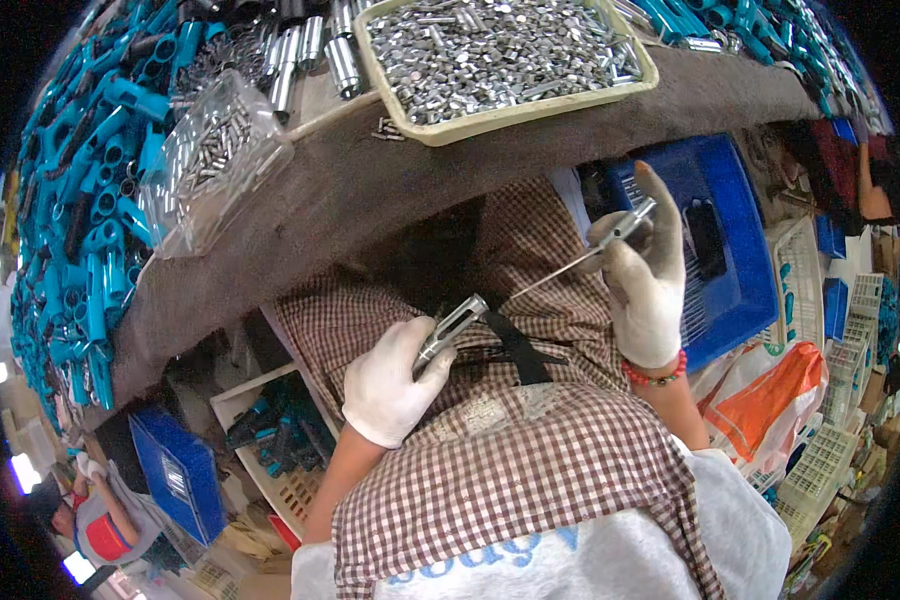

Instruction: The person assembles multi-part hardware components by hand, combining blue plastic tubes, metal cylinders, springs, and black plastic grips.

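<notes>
Watching from my end: left hand [398, 383], white-gloved, is curled round a slotted metal tube [462, 324], slot end poking out past the fingers, angled up and right. Right hand [645, 290], also gloved, pinches a metal piece [625, 228] with index finger raised; a thin rod [550, 276] runs from it down-left, tip near the tube's open end. Can't tell from my view if they touch. Both parts are held over the lap, above the checkered apron [530, 440]. I get a cream tray [530, 113] of small metal bits ahead on the bench, teal parts [95, 255] heaped left, blue bin [735, 300] beside the right hand.
</notes>
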